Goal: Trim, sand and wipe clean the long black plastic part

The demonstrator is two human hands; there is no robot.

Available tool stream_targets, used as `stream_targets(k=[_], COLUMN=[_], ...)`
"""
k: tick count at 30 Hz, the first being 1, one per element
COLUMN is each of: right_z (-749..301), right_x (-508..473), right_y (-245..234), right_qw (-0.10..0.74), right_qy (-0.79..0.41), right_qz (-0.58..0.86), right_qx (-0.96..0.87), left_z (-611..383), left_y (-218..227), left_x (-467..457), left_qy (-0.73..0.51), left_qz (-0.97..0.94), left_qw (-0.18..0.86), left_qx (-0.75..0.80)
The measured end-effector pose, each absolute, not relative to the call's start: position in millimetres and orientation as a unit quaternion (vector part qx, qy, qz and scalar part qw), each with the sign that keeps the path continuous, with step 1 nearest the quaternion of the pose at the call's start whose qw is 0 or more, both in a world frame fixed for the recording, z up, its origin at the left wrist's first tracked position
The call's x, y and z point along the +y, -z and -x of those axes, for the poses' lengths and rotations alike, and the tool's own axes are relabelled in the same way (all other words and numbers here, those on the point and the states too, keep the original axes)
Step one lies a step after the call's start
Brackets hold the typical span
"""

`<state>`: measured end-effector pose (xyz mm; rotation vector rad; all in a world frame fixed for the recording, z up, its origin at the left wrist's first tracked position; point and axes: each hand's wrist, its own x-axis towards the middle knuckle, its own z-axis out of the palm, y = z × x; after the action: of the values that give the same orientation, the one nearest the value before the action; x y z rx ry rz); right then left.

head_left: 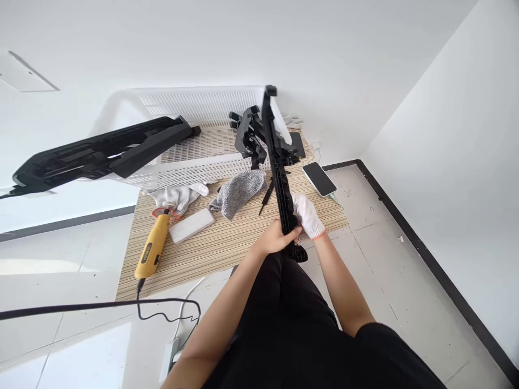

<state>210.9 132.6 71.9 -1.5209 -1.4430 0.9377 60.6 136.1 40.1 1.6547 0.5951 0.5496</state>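
Note:
A long black moulded plastic part [279, 181] stands almost upright in front of me, its lower end near my lap. My left hand [278, 237], bare, grips it close to the bottom with the thumb across its face. On the other side, my right hand [308, 217] wears a white glove with an orange cuff edge and closes on the same part; its fingers are partly hidden behind it. Close by on the table lie a grey cloth [241, 193] and a thin black tool [266, 197]. A yellow corded rotary tool [152, 248] rests farther left.
A white plastic basket [190, 165] at the table's [221, 240] back holds black plastic parts [247, 132], another [101, 148] sticking out leftward. A white block [192, 225], work gloves [180, 195] and a phone [319, 179] lie around. A black cable [81, 307] crosses the left foreground.

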Motion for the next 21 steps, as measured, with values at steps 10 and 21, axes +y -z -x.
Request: stream_targets(k=[10,21], right_z=[-244.2,-258.8], right_x=[68.1,82.4], right_y=[-47.9,-48.2], right_qw=[0.591,0.663], right_qy=[-0.446,-0.242], right_qz=[0.523,0.666], right_qx=[-0.423,-0.241], left_z=[-104.8,-163.8], left_y=[-51.4,-30.3], left_x=[141.1,240.1], left_qy=[-0.108,-0.308], left_qz=[-0.867,-0.83], left_qw=[0.464,0.272], left_qx=[0.144,0.377])
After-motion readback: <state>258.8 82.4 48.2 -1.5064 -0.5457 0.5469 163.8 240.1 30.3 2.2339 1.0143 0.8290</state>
